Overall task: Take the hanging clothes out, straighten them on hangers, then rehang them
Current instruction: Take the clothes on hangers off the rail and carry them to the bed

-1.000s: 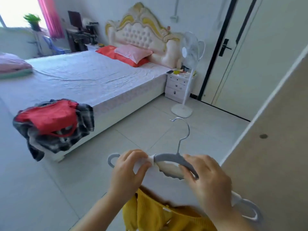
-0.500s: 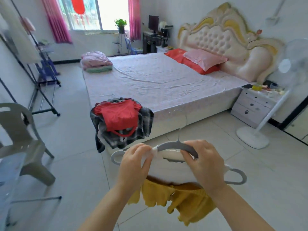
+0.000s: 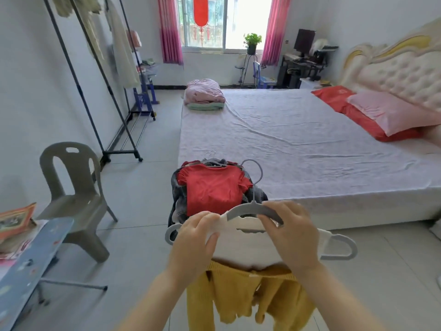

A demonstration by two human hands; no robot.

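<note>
I hold a grey hanger in front of me, carrying a garment with a white top and yellow knit lower part. My left hand pinches the white fabric at the hanger's left shoulder. My right hand grips the hanger's right shoulder with the fabric. On the bed's near corner lies a pile of clothes on hangers, a red shirt over a dark plaid one. A tall clothes rack with pale garments stands at the left wall.
The bed fills the right, with folded bedding and pillows. A grey plastic chair stands on the left, with an ironing board nearer me. Tiled floor lies open between chair, rack and bed.
My view has swung left, from the door and fan to the window and rack. Both hands keep their hold on the hanger and garment, now in front of the clothes pile.
</note>
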